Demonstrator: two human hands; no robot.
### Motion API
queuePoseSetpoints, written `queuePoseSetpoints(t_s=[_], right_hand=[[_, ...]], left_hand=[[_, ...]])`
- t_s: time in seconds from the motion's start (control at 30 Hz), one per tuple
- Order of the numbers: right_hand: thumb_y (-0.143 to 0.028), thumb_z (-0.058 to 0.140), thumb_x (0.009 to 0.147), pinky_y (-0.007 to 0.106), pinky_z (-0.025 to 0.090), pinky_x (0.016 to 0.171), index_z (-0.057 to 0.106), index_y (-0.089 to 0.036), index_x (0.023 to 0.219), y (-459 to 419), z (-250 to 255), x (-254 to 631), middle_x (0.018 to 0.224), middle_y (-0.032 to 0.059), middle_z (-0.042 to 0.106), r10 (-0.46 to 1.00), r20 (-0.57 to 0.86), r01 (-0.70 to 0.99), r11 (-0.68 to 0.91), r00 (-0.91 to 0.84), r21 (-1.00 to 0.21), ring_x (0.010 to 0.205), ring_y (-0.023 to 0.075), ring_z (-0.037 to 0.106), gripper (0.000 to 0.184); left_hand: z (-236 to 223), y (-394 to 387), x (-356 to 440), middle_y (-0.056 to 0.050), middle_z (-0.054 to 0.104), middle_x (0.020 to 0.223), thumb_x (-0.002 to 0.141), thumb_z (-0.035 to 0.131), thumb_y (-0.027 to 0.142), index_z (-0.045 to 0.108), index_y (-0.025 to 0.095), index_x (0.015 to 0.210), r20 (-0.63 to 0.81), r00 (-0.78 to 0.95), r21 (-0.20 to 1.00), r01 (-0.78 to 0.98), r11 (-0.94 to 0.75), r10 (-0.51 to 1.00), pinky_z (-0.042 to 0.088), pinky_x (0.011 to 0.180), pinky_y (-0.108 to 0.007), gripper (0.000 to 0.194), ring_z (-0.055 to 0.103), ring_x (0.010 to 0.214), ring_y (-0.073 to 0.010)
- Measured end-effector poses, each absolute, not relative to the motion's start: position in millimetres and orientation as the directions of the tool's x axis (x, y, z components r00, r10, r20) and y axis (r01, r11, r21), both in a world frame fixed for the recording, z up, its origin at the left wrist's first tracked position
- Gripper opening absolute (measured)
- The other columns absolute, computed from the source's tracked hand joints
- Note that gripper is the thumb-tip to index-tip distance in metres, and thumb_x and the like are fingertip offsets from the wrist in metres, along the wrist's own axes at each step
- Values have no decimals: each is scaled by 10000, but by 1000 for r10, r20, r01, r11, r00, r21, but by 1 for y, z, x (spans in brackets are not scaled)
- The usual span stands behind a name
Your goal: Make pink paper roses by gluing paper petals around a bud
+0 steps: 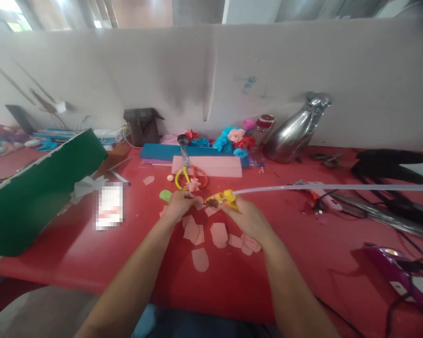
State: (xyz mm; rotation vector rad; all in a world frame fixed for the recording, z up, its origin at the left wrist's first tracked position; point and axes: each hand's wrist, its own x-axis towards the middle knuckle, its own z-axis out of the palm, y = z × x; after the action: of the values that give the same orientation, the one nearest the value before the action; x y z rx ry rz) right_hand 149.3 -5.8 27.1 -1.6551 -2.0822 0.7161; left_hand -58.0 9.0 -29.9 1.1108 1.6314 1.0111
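My right hand (248, 216) is wrapped round a yellow glue gun (220, 198), with a long whitish glue stick (275, 188) running out of its back to the right. The gun's tip points at my left hand (179, 205), whose fingers pinch a pink paper petal (199, 203). Cut pink petals lie on the red table below both hands, among them a small stack (219, 234) and a single petal (200, 259). Just beyond my hands lie scissors (187, 171) with yellow and orange handles and a pink paper flower (193, 185). A green piece (165, 195) shows beside my left hand.
Folded pink paper (218, 166) and a blue sheet (155, 151) lie behind, near paper flowers (236, 141). A metal jug (294, 134) leans by the wall. A green board (38, 192) stands left. Right are a pink-white glue gun (326, 198), cables and a purple device (395, 267).
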Motion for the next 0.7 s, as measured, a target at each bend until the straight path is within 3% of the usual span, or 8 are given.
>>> queuePoseSetpoints(t_s=[0.23,0.47,0.7], right_hand=[[-487,499,826,263,382,613,625,-241,1024,-6,28,150,868,52,700,967,-10,740,188,-254,-646,797,238,632,340],[-505,523,799,256,366,592,632,-238,985,-7,24,145,826,52,698,968,-18,776,189,-249,-602,752,233,633,343],[-491,548,777,265,401,608,644,-222,939,-1,26,153,820,44,691,980,-25,665,116,-198,-738,744,213,621,328]], left_hand=[[-27,8,-58,-27,638,615,575,652,231,651,159,550,-222,-199,940,216,264,954,404,583,-257,76,548,594,-138],[-26,7,-57,-35,635,574,592,638,199,653,160,524,-203,-181,954,185,236,962,432,626,-268,79,560,598,-142],[-19,5,-57,-11,599,548,541,657,173,633,165,508,-257,-211,934,198,298,943,380,540,-241,42,516,568,-129]])
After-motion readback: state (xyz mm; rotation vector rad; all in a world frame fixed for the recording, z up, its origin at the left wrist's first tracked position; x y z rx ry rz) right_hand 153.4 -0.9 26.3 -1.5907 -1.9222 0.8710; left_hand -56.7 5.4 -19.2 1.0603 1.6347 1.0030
